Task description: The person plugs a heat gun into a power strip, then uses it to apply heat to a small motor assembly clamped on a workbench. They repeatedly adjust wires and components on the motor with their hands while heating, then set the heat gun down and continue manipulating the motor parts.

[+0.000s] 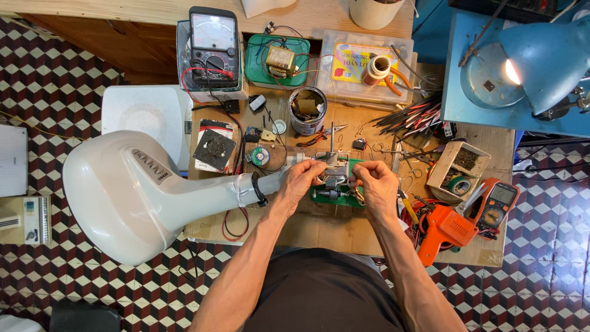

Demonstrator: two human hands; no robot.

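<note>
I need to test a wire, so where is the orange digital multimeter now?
In the head view, the orange digital multimeter lies at the right edge of the workbench, beside the orange soldering gun and just below the small wooden box.

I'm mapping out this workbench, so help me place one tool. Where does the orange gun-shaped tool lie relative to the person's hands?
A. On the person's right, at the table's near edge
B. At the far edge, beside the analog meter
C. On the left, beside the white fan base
A: the orange gun-shaped tool lies just beyond the right hand, near the table's near edge, beside an orange digital meter.
</note>
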